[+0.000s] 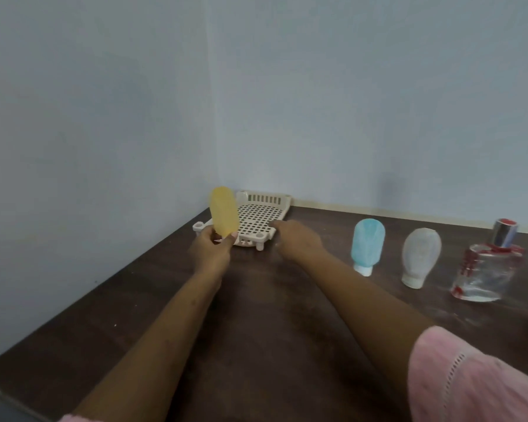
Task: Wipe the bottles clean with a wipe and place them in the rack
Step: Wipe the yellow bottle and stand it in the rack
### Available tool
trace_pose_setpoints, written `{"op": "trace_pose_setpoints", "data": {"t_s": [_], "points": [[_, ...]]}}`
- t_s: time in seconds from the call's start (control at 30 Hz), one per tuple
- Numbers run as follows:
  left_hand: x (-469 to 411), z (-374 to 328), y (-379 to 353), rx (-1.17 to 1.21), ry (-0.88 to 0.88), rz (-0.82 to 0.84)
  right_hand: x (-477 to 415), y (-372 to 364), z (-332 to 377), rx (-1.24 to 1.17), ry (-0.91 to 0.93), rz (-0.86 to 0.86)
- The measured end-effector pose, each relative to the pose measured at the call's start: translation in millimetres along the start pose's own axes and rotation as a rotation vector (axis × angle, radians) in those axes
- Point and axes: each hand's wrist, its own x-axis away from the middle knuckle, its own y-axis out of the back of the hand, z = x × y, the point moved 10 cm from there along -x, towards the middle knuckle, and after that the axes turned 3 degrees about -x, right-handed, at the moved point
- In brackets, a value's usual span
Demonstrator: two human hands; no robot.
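I'm watching the left grip (211,250) pinching the yellow bottle (224,212) low, mid-frame; it's risking toppling beside the rack (264,212). The right grip (299,243) is blurring, so I cannot tell its state.

Both arms extended; left hand (212,248) gripping, right hand (297,243) palm-down.
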Motion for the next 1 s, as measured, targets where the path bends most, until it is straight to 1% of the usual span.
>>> {"op": "trace_pose_setpoints", "data": {"t_s": [0.07, 0.13, 0.23, 0.33, 0.4, 0.5, 0.53, 0.57, 0.63, 0.67, 0.73, 0.77, 0.83, 0.9, 1.0], "points": [[-2.1, 0.7, 0.4, -0.012, -0.023, -0.020, -15.4, -13.2, -5.2, 0.037, -0.030, 0.058], [-4.0, -2.5, 1.6, -0.033, -0.061, -0.034, -27.3, -25.1, -6.9, 0.032, -0.023, 0.091], [-7.5, -8.5, 8.4, -0.063, -0.139, -0.073, -30.7, -26.6, -0.4, -0.022, 0.021, 0.030], [-10.0, -9.0, 15.8, -0.079, -0.151, -0.112, -20.6, -27.4, 24.0, -0.001, 0.109, -0.011], [-8.9, -11.3, 20.4, -0.088, -0.165, -0.134, -7.6, -34.7, 51.3, -0.070, 0.173, 0.029], [-6.7, -15.1, 35.5, -0.153, -0.194, -0.209, 20.2, -50.2, 103.6, -0.291, 0.357, 0.226], [-6.2, -15.7, 41.1, -0.176, -0.208, -0.233, 27.4, -50.3, 113.1, -0.350, 0.395, 0.267], [-5.8, -16.6, 46.1, -0.192, -0.228, -0.254, 30.3, -46.9, 114.2, -0.400, 0.392, 0.276], [-4.0, -17.3, 51.6, -0.207, -0.252, -0.273, 23.7, -34.8, 95.9, -0.424, 0.311, 0.216], [-2.7, -16.3, 51.0, -0.218, -0.247, -0.267, 16.7, -27.9, 78.5, -0.366, 0.251, 0.164], [-0.3, -15.5, 42.2, -0.282, -0.240, -0.224, 6.4, -8.9, 38.5, -0.105, 0.134, 0.058], [0.6, -15.9, 35.9, -0.349, -0.250, -0.199, 4.6, -2.7, 21.0, 0.044, 0.099, 0.043], [2.5, -18.2, 25.2, -0.498, -0.272, -0.155, 8.4, -1.2, -0.2, 0.258, 0.092, 0.090], [-0.1, -17.8, 23.0, -0.571, -0.272, -0.124, 15.7, -5.1, -3.4, 0.344, 0.139, 0.103], [-5.9, -15.9, 30.9, -0.643, -0.252, -0.105, 29.4, -0.2, 9.9, 0.384, 0.223, 0.003]]}}
